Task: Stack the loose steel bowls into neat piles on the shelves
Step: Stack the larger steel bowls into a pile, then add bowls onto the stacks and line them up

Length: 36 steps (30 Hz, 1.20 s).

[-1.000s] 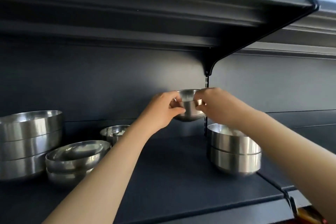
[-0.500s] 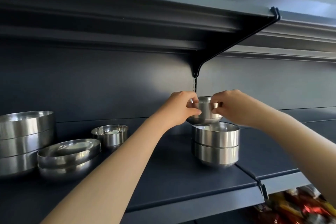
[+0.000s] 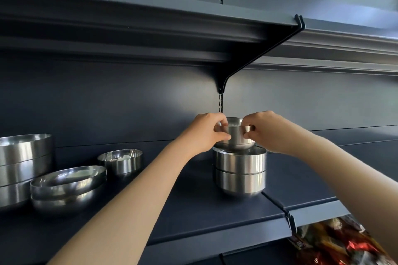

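Small bowl (image 3: 235, 135) between both hands, atop 2-bowl stack (image 3: 240, 173).

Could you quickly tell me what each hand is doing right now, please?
Left hand: pinches the rim of the small steel bowl.
Right hand: pinches the same bowl's opposite rim.

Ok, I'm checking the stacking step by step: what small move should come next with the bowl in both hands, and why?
Probably lower it straight down and let go. The left hand and right hand pinch the small steel bowl by its rim, upright, its base at the mouth of the two-bowl stack. It looks centred there, so it should nest.
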Motion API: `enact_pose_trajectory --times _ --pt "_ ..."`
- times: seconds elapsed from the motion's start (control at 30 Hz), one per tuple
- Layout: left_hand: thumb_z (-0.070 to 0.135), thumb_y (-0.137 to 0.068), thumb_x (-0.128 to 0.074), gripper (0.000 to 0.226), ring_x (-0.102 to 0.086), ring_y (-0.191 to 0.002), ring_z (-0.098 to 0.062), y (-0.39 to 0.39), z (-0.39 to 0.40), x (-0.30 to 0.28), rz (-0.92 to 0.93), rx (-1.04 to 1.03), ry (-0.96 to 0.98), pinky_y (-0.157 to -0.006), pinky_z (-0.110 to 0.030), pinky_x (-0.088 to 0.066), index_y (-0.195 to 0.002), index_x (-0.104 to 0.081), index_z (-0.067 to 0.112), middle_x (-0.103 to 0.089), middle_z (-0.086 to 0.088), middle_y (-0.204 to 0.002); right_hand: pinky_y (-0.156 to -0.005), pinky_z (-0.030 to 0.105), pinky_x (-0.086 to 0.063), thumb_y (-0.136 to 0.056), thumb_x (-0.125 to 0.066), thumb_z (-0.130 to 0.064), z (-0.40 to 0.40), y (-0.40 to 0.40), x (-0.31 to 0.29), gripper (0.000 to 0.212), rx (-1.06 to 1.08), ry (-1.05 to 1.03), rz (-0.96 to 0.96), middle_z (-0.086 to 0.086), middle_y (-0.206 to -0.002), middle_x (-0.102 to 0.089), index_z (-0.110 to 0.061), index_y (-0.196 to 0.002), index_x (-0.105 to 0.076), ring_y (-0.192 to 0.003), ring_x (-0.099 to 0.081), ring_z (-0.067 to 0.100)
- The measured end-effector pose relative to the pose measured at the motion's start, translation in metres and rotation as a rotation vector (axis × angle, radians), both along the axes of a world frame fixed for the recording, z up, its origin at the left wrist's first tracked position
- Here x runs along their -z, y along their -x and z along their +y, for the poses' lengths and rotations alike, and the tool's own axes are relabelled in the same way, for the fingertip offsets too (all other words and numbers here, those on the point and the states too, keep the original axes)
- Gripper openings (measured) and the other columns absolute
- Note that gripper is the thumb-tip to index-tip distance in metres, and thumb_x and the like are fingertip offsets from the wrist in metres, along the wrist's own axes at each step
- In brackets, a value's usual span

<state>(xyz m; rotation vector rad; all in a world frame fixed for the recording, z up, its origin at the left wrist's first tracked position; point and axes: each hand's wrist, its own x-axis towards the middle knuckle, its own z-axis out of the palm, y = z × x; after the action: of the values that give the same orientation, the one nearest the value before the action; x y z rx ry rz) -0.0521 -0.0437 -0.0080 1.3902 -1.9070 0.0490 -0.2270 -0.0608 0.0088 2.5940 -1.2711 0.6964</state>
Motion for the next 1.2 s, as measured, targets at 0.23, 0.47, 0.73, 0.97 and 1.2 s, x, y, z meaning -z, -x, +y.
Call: enact_pose_trajectory --times 0.23,0.47,0.73,0.97,1.2 --pt "0.02 -0.084 -0.068 0.011 -0.052 -0.062 -0.008 0.007 -0.002 0.011 -0.021 -0.022 -0.017 -0.057 -0.02 -0.04 -0.084 -0.057 0.02 -0.058 0.008 -0.075 -0.076 0.033 -0.046 -0.092 -0.053 -0.02 -0.006 0.005 0.01 0.009 -0.009 -0.033 0.029 0.004 -0.098 -0.06 -0.026 -0.089 -0.059 -0.089 -0.058 0.027" --pt "0.019 -0.084 -0.068 0.012 -0.049 -0.058 -0.002 0.01 -0.002 0.012 -0.046 -0.036 -0.026 -0.055 -0.019 -0.037 -0.082 -0.056 0.019 -0.055 0.013 -0.07 -0.073 0.032 -0.046 -0.092 -0.053 -0.022 -0.012 0.005 0.011 0.012 0.002 -0.053 0.065 0.003 -0.096 -0.059 -0.028 -0.082 -0.053 -0.085 -0.059 0.027" --pt "0.023 -0.085 -0.067 0.013 -0.048 -0.064 -0.004 0.015 -0.005 0.015 -0.072 -0.05 -0.09 -0.055 -0.019 -0.036 -0.083 -0.054 0.023 -0.054 0.008 -0.078 -0.065 0.025 -0.036 -0.092 -0.053 -0.022 -0.017 0.008 0.012 0.015 0.007 -0.098 0.1 -0.011 -0.077 -0.045 -0.029 -0.079 -0.051 -0.078 -0.051 0.02" --pt "0.022 -0.085 -0.067 0.022 -0.048 -0.076 -0.006 0.0 0.006 0.01 -0.05 -0.103 0.009 -0.067 -0.02 -0.037 -0.105 -0.059 0.02 -0.056 0.004 -0.102 -0.076 0.026 -0.043 -0.089 -0.058 -0.028 -0.006 0.002 0.0 0.01 0.005 0.035 0.078 -0.004 -0.101 -0.063 -0.022 -0.096 -0.063 -0.093 -0.058 0.021" --pt "0.016 -0.087 -0.064 0.027 -0.051 -0.093 -0.014 -0.069 0.032 0.018 -0.057 -0.479 0.046 -0.08 -0.023 -0.036 -0.113 -0.061 0.018 -0.059 0.0 -0.116 -0.079 0.034 -0.047 -0.087 -0.06 -0.024 0.01 -0.072 0.002 0.017 -0.273 0.149 -0.092 0.0 -0.104 -0.063 -0.022 -0.103 -0.062 -0.093 -0.059 0.025"
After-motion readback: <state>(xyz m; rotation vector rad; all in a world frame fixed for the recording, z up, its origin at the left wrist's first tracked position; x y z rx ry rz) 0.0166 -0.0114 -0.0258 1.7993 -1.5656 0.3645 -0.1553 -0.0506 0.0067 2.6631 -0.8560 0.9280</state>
